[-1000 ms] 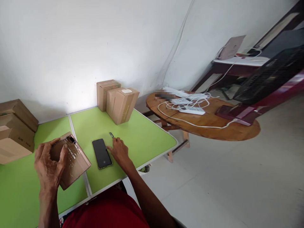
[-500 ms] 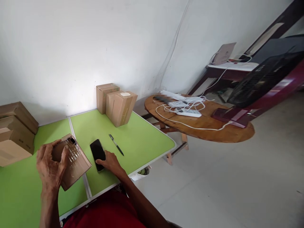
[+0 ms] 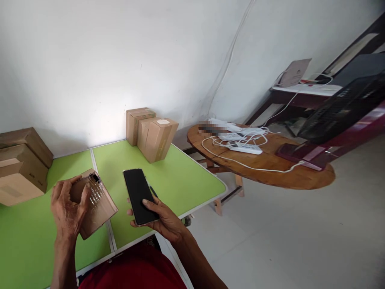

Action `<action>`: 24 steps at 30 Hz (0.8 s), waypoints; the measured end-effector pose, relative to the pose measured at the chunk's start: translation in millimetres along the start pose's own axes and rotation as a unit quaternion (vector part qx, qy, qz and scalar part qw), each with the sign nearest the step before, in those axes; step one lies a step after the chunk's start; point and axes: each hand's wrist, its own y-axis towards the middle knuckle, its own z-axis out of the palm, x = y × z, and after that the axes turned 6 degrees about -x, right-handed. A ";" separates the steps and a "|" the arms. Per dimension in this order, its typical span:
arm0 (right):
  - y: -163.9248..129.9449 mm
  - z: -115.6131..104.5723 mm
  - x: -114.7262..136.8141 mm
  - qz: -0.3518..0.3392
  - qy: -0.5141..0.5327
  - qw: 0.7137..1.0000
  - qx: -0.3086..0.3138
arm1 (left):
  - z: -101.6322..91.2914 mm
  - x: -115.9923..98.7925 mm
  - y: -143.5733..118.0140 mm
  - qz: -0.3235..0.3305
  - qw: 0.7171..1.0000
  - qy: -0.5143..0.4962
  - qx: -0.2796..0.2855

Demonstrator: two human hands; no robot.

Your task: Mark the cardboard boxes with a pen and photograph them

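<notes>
My left hand [image 3: 67, 206] grips a small brown cardboard box [image 3: 99, 210] by its upper end, thumb on the top face and fingers at the far edge. Shiny clear tape and a dark patch show on that face. In my right hand [image 3: 165, 216] is a black smartphone [image 3: 138, 192], raised over the table with its dark screen facing me. My thumb rests on the screen's lower part, and fingertips show at the phone's left side. Partly hidden behind the phone lies a pen [image 3: 153, 190] on the green table [image 3: 192, 180].
Cardboard boxes [image 3: 21, 168] stand at the left, and two more boxes [image 3: 158, 138] sit near the wall. To the right, a round wooden table [image 3: 270, 160] carries white power strips [image 3: 245, 147] with tangled cords and the base of a dark fan [image 3: 339, 112].
My right hand has lifted the smartphone off the table and turned it toward me; it now covers part of the pen. My left hand keeps its hold on the box. The view has shifted slightly.
</notes>
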 end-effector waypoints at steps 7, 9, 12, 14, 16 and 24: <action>16.6 76.5 5.8 -0.050 -0.015 0.988 0.145 | -2.6 -1.2 0.7 0.014 1.000 0.006 0.002; 24.6 89.5 0.5 -0.045 -0.011 0.982 0.183 | -3.1 1.3 -1.0 0.025 1.000 0.010 0.001; 33.5 98.8 -10.3 -0.031 -0.005 0.975 0.219 | -3.2 7.2 -4.2 0.030 1.000 0.008 0.004; 35.8 99.9 -16.6 -0.023 -0.007 0.973 0.231 | -3.1 10.2 -6.1 0.031 1.000 0.005 0.005; 35.6 98.6 -20.2 -0.018 -0.007 0.973 0.231 | -3.0 11.2 -7.3 0.037 0.999 0.004 0.004; 33.5 92.7 -20.6 -0.019 -0.001 0.976 0.218 | -3.3 6.6 -7.5 0.071 0.997 0.015 0.001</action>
